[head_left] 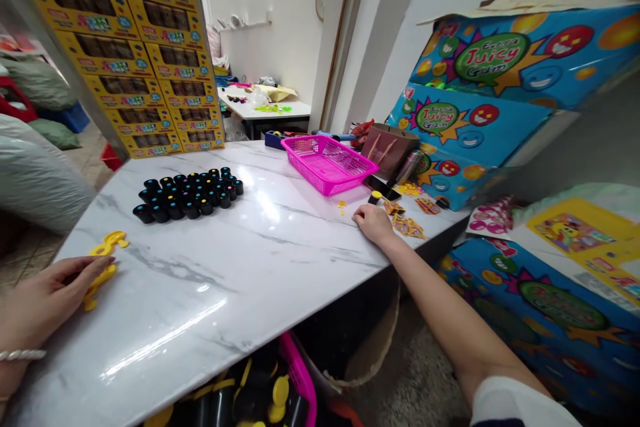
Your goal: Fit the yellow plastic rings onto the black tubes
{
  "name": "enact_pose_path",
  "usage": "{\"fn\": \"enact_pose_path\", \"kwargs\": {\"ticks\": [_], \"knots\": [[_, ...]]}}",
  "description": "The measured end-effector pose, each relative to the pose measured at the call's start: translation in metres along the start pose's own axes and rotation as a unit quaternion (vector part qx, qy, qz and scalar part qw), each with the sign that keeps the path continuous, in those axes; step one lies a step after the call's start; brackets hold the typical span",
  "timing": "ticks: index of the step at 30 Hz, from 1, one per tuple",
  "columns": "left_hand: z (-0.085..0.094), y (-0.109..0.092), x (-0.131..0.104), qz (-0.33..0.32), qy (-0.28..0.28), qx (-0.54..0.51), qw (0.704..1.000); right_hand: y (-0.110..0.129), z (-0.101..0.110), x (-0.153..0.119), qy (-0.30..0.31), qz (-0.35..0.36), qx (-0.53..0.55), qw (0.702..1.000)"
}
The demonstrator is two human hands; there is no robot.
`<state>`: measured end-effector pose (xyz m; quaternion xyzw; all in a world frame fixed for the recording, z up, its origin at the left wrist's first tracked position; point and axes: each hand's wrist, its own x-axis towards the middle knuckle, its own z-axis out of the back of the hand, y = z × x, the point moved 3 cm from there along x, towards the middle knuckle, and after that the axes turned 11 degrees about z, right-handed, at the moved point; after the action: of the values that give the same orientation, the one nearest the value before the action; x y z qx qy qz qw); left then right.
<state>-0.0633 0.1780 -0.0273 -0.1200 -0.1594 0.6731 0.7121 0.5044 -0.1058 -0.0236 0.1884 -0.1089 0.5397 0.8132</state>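
My left hand (55,297) is at the left edge of the table, its thumb and fingers pinched on a yellow plastic piece (103,277). Another yellow piece with a ring shape (111,241) lies just beyond the fingertips. My right hand (374,223) rests on the tabletop at the right with its fingers curled in; whatever they hold is hidden. Right behind it stands a small black cup with a yellow top (375,197). Tiny yellow bits (342,207) lie to its left, and orange printed packets (409,227) to its right. Several black cups (193,207) stand grouped at the left.
A pink mesh basket (325,180) sits at the back of the marble-pattern table (280,280). Yellow display boxes (165,90) are stacked at the back left. Blue gum cartons (460,120) line the right. Below the front edge is a pink bin (303,373) of black tubes with yellow lids.
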Motion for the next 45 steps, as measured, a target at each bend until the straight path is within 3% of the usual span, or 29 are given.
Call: {"fn": "enact_pose_path", "kwargs": {"ticks": [6, 9, 13, 15, 18, 22, 25, 28, 32, 35, 38, 41, 45], "knots": [[0.014, -0.023, -0.018, 0.054, 0.034, -0.051, 0.997, 0.010, -0.004, 0.024, -0.021, 0.015, 0.013, 1.000], [0.015, -0.025, -0.019, 0.053, 0.049, -0.059, 0.996, 0.034, -0.005, 0.014, -0.004, 0.097, 0.053, 0.994], [0.012, -0.023, -0.019, 0.055, 0.052, -0.055, 0.996, 0.059, -0.009, -0.005, 0.078, 0.246, 0.109, 0.960], [0.012, -0.022, -0.019, 0.054, 0.050, -0.058, 0.996, 0.058, -0.012, -0.005, 0.108, 0.279, 0.118, 0.947], [0.012, -0.022, -0.019, 0.050, 0.053, -0.065, 0.995, 0.042, -0.018, 0.010, 0.117, 0.274, 0.107, 0.949], [0.011, -0.023, -0.021, 0.004, 0.047, -0.089, 0.995, 0.020, -0.023, 0.028, 0.089, 0.244, 0.079, 0.962], [0.007, -0.022, -0.024, -0.031, 0.029, -0.138, 0.989, 0.024, -0.022, 0.029, 0.051, 0.243, 0.072, 0.966], [0.000, -0.023, -0.027, -0.094, 0.032, -0.212, 0.972, 0.057, -0.024, 0.028, 0.026, 0.286, 0.094, 0.953], [-0.004, -0.027, -0.029, -0.151, 0.049, -0.258, 0.953, 0.146, -0.028, 0.039, 0.021, 0.362, 0.178, 0.915], [0.001, -0.032, -0.036, -0.165, 0.055, -0.275, 0.946, 0.220, -0.037, 0.064, -0.006, 0.353, 0.217, 0.910], [0.007, -0.037, -0.044, -0.185, 0.069, -0.280, 0.939, 0.274, -0.055, 0.090, -0.039, 0.311, 0.244, 0.918], [0.011, -0.032, -0.044, -0.142, 0.013, -0.312, 0.939, 0.297, -0.071, 0.101, -0.063, 0.266, 0.292, 0.917], [0.009, -0.020, -0.036, -0.056, -0.044, -0.354, 0.933, 0.282, -0.078, 0.112, -0.092, 0.181, 0.371, 0.906]]}}
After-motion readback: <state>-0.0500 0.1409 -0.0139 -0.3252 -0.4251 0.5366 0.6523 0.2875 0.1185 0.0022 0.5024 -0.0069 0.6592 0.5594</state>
